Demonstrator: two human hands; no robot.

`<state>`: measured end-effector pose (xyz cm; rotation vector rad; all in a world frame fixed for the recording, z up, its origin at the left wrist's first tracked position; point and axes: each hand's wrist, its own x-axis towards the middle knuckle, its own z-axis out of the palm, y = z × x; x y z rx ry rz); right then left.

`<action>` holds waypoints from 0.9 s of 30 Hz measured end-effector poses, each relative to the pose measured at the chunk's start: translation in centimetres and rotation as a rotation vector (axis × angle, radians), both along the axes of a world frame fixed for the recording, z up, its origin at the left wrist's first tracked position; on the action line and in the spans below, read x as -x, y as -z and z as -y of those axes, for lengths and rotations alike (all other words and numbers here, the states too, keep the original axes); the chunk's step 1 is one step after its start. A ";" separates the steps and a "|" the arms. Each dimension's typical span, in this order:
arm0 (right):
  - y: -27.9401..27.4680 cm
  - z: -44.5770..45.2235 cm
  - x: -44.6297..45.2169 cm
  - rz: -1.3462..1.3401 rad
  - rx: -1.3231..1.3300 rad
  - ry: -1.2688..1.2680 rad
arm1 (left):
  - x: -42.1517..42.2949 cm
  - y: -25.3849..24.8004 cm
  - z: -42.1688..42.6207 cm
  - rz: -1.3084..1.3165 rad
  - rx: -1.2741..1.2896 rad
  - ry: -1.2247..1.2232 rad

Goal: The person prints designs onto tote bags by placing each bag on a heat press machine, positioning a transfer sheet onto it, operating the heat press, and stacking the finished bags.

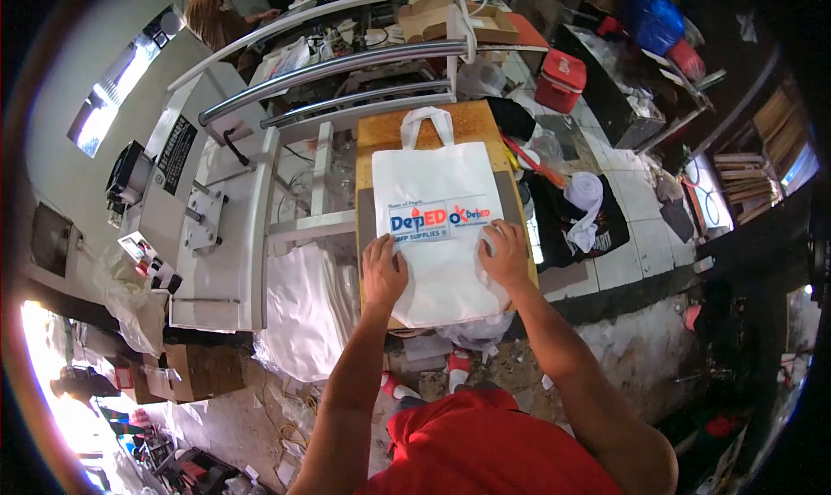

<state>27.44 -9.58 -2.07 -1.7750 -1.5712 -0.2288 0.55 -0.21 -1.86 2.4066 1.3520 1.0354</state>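
Note:
A white tote bag [437, 179] with blue and red printing lies flat on a wooden board [474, 118], its handles pointing away from me. My left hand [383, 270] rests on the bag's left edge beside the print, fingers bent. On the right edge, just past the print, lies my right hand [505, 253], its fingers slightly spread and curled down on the fabric. Neither hand is closed around anything that shows.
A white machine frame with metal rollers [338, 68] stands at the back left. White bags [305, 309] are piled left of the board. At the right are a red cooler [561, 81] and a white cloth roll [585, 192]. Another person [208, 15] is at the far upper left.

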 end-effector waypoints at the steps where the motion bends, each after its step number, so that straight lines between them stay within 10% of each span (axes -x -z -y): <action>1: 0.0 -0.1 0.0 -0.005 0.006 -0.002 | 0.0 0.0 0.0 0.001 0.002 0.003; 27: 0.2 -0.1 0.0 0.023 -0.034 0.035 | 9.0 -4.9 1.4 0.234 -0.079 -0.118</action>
